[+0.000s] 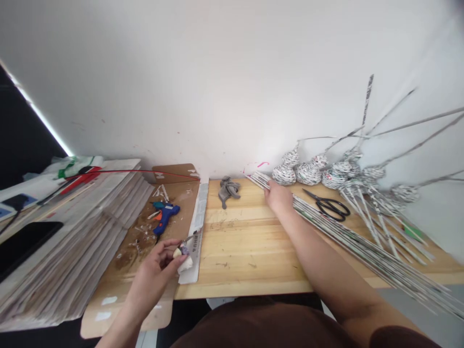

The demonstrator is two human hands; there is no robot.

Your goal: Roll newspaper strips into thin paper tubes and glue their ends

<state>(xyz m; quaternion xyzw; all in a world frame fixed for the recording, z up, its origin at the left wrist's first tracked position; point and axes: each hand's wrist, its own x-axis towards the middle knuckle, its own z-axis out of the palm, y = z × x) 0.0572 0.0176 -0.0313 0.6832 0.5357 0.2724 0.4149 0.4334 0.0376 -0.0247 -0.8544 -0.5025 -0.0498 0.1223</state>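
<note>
Low at centre left, my left hand (159,263) is closed on a small whitish object (185,264) with a purplish part and a thin pointed tip; its exact kind is unclear. Beneath it lies a folded newspaper strip (195,241) along the cardboard's edge. Over at the right, my right hand (278,197) closes around the far end of a bundle of rolled newspaper sticks (348,234). The bundle runs diagonally toward me, past the table's front edge. My right fingertips are mostly hidden. Black-handled scissors (329,207) lie beside the bundle.
Several woven paper gourd shapes (307,173) stand along the wall, long sticks rising from some. A grey cloth (228,189) lies at the back middle. On the stained cardboard (145,275) rests a blue glue gun (166,217). A tall newspaper stack (83,256) carries a black phone (29,244).
</note>
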